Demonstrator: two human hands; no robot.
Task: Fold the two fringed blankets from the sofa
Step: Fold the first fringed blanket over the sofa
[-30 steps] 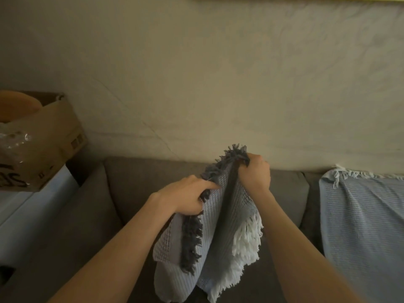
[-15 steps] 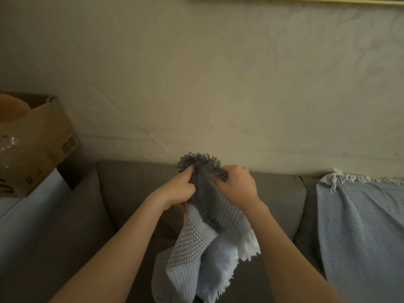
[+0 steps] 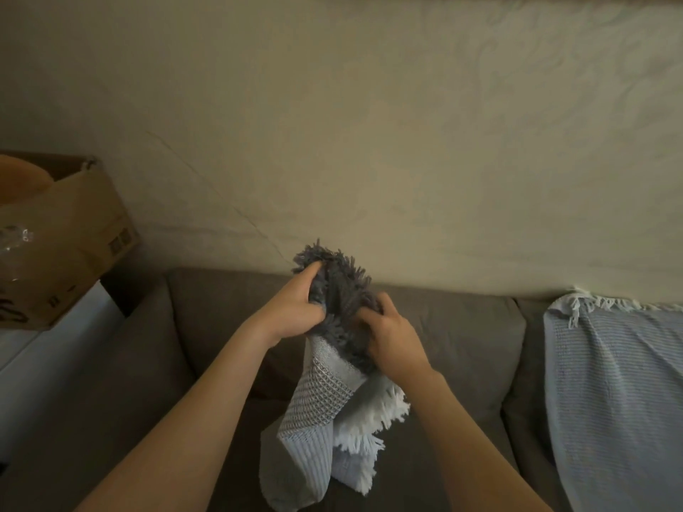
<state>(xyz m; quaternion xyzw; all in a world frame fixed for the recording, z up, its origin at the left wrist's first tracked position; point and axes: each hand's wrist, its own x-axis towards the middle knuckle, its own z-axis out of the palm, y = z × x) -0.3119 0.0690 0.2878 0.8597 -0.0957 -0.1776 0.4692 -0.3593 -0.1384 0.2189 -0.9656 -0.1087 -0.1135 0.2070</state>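
Fingers of the left hand (image 3: 292, 308) and right hand (image 3: 395, 338) are clamping the dark fringe (image 3: 340, 286) of the pale blanket (image 3: 318, 400) hanging toward six o'clock over the sofa (image 3: 462, 327), so evening up those gathered corners is seeming wise

The scene is dimly lit, with a warm cast. The wall (image 3: 406, 142) is softly brightened; the lower left of the frame is sunk in shadow. Edges are bent by wide-angle distortion.
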